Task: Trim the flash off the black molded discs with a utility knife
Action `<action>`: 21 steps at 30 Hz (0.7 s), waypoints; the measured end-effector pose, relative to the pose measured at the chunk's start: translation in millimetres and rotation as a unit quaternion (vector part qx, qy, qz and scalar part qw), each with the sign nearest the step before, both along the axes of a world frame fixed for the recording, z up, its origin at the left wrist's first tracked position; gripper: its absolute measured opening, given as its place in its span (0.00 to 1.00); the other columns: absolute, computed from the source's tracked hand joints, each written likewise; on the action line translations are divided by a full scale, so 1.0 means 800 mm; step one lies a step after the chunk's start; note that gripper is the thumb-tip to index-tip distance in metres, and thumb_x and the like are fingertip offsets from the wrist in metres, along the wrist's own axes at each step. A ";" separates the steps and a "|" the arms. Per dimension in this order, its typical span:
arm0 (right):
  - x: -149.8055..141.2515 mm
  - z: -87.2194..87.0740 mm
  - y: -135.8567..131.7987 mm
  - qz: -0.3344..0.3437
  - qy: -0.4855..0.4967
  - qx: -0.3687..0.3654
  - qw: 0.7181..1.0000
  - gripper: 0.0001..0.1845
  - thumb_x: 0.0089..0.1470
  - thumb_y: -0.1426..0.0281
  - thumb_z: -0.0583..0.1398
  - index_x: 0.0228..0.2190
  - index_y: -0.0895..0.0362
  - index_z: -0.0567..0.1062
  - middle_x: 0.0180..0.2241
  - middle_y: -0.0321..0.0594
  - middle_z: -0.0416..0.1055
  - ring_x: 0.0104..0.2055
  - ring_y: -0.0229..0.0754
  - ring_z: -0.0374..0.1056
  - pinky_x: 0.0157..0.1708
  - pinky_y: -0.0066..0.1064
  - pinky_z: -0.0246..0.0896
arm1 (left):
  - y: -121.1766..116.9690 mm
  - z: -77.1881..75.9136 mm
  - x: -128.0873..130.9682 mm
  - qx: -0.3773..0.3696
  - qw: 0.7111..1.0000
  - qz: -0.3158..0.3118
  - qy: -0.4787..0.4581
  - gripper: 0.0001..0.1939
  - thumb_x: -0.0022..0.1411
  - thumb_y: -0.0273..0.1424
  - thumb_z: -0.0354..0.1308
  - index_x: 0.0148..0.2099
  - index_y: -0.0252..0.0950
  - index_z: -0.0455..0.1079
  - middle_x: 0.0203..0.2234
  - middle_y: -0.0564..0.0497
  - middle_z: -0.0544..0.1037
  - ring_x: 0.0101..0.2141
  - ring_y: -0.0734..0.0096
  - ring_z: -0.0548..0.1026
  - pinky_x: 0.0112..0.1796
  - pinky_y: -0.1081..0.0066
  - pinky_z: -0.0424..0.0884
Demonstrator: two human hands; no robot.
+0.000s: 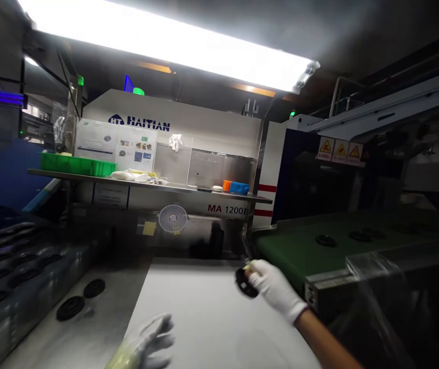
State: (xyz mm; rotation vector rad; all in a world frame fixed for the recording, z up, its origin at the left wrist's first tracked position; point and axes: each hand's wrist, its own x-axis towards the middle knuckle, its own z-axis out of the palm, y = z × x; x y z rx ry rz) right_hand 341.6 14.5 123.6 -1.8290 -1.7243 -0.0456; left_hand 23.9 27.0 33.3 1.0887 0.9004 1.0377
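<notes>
My right hand (271, 287), in a white glove, is closed on a black round disc (244, 283) just above the white sheet (204, 307) on the worktable, close to the end of the green conveyor belt (300, 251). Low in the picture, my left hand (152, 335) is gloved too and blurred by motion; its fingers are spread over the near part of the white sheet and hold nothing. Two more black discs (70, 308) (94, 288) lie on the bare metal table left of the sheet.
Several black discs (325, 240) ride on the conveyor at the right. Clear trays (7, 271) with dark parts are stacked at the left. Behind stand a shelf with a green bin (77, 165), a small white fan (172, 219) and the moulding machine (173, 128).
</notes>
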 end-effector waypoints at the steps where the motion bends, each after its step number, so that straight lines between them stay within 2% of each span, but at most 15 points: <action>1: -0.048 -0.024 -0.020 0.048 0.013 -0.005 0.999 0.10 0.55 0.69 0.50 0.29 0.55 0.70 0.30 0.34 0.72 0.33 0.38 0.69 0.31 0.24 0.58 | -0.021 -0.003 0.016 -0.073 0.994 -0.034 -0.067 0.18 0.50 0.43 0.60 0.42 0.40 0.72 0.41 0.43 0.76 0.42 0.50 0.74 0.40 0.53 0.70; 3: -0.132 -0.069 -0.058 0.103 0.029 -0.018 0.994 0.10 0.52 0.74 0.51 0.28 0.55 0.72 0.27 0.32 0.72 0.29 0.36 0.68 0.28 0.22 0.57 | -0.059 -0.009 0.040 -0.196 0.960 -0.087 -0.183 0.20 0.51 0.43 0.59 0.43 0.36 0.71 0.40 0.39 0.76 0.43 0.48 0.74 0.39 0.52 0.70; 4: -0.166 -0.086 -0.073 0.105 0.032 -0.021 0.994 0.09 0.49 0.76 0.52 0.25 0.55 0.72 0.26 0.33 0.72 0.28 0.36 0.68 0.27 0.23 0.57 | -0.074 -0.012 0.047 -0.238 0.941 -0.098 -0.218 0.19 0.52 0.42 0.59 0.42 0.36 0.70 0.39 0.39 0.76 0.42 0.48 0.74 0.38 0.52 0.70; 7: -0.227 -0.116 -0.101 0.086 0.030 -0.024 0.996 0.08 0.46 0.77 0.54 0.23 0.55 0.71 0.28 0.38 0.71 0.29 0.41 0.68 0.28 0.28 0.56 | -0.103 -0.022 0.046 -0.292 0.919 -0.085 -0.251 0.15 0.53 0.38 0.60 0.40 0.35 0.69 0.33 0.41 0.77 0.39 0.51 0.75 0.36 0.54 0.71; 9: -0.239 -0.120 -0.105 0.077 0.028 -0.027 0.996 0.07 0.47 0.75 0.54 0.25 0.54 0.71 0.29 0.38 0.71 0.30 0.43 0.68 0.29 0.30 0.56 | -0.105 -0.028 0.034 -0.302 0.909 -0.063 -0.281 0.13 0.53 0.34 0.60 0.40 0.34 0.68 0.31 0.44 0.78 0.37 0.55 0.76 0.35 0.56 0.72; 11: -0.237 -0.116 -0.104 0.079 0.045 -0.025 0.996 0.05 0.52 0.69 0.54 0.29 0.53 0.71 0.29 0.36 0.71 0.30 0.42 0.68 0.29 0.30 0.56 | -0.092 -0.035 0.020 -0.306 0.898 -0.031 -0.314 0.12 0.52 0.29 0.60 0.40 0.34 0.68 0.31 0.46 0.77 0.35 0.59 0.76 0.35 0.58 0.72; 14: -0.226 -0.116 -0.092 0.097 0.137 -0.009 0.986 0.16 0.59 0.59 0.47 0.29 0.53 0.68 0.27 0.35 0.70 0.29 0.41 0.67 0.30 0.30 0.57 | -0.059 -0.042 0.002 -0.288 0.899 0.021 -0.330 0.12 0.50 0.23 0.58 0.40 0.31 0.67 0.29 0.45 0.76 0.31 0.62 0.76 0.35 0.61 0.73; 16: -0.221 -0.128 -0.079 0.124 0.219 -0.025 0.967 0.19 0.59 0.59 0.44 0.25 0.54 0.65 0.25 0.36 0.67 0.27 0.40 0.65 0.27 0.29 0.57 | -0.036 -0.044 -0.005 -0.253 0.903 0.063 -0.341 0.12 0.49 0.21 0.56 0.40 0.30 0.67 0.27 0.46 0.75 0.30 0.63 0.76 0.35 0.61 0.73; 18: -0.219 -0.146 -0.064 0.159 0.277 -0.072 0.945 0.16 0.58 0.60 0.45 0.26 0.54 0.64 0.25 0.35 0.66 0.23 0.39 0.62 0.22 0.28 0.56 | -0.015 -0.046 -0.008 -0.217 0.905 0.106 -0.351 0.12 0.49 0.22 0.56 0.39 0.30 0.67 0.27 0.47 0.74 0.30 0.64 0.75 0.35 0.60 0.73; 19: -0.221 -0.156 -0.057 0.169 0.283 -0.092 0.940 0.15 0.58 0.61 0.45 0.27 0.54 0.64 0.25 0.35 0.66 0.22 0.38 0.62 0.21 0.28 0.55 | -0.006 -0.047 -0.008 -0.201 0.906 0.119 -0.354 0.11 0.50 0.23 0.56 0.39 0.31 0.67 0.27 0.47 0.74 0.30 0.64 0.75 0.36 0.60 0.73; 21: -0.227 -0.172 -0.043 0.166 0.239 -0.099 0.951 0.15 0.58 0.62 0.45 0.27 0.54 0.65 0.24 0.35 0.66 0.23 0.39 0.62 0.23 0.28 0.55 | 0.008 -0.048 -0.006 -0.176 0.910 0.127 -0.352 0.08 0.51 0.26 0.58 0.37 0.32 0.68 0.27 0.48 0.74 0.29 0.65 0.75 0.34 0.62 0.73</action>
